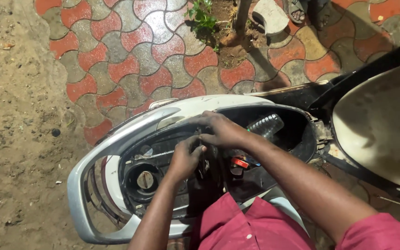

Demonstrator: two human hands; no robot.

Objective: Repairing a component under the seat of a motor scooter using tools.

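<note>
Both hands work inside the open storage bay (297, 134) of a white scooter (116, 139), whose seat (380, 125) is swung up on the right. The left hand (184, 157) sits at the middle of the bay, fingers curled and pressed together around a small dark part (203, 149); what exactly they pinch is too dark to tell. The right hand (221, 129) lies just above it, palm down, fingers bent and close together, their tips meeting the left hand's at the same dark part. The two hands touch or nearly touch there.

The part lies at the rear edge of the bay, near the black panel that carries the round fuel cap (145, 179); the cap sits to the left of the left hand, a little apart from it. A clear plastic bottle (265, 125) lies in the bay just right of the right wrist. A small red object (240, 162) lies on the bay floor under the right forearm.

The scooter's silver grab rail (77, 185) curves round the tail at the lower left. The ground is bare sand on the left and red and grey paving (130, 51) beyond. A small plant (203, 16) grows in a patch of soil at the top, and a sandalled foot (297, 9) of another person stands near it
</note>
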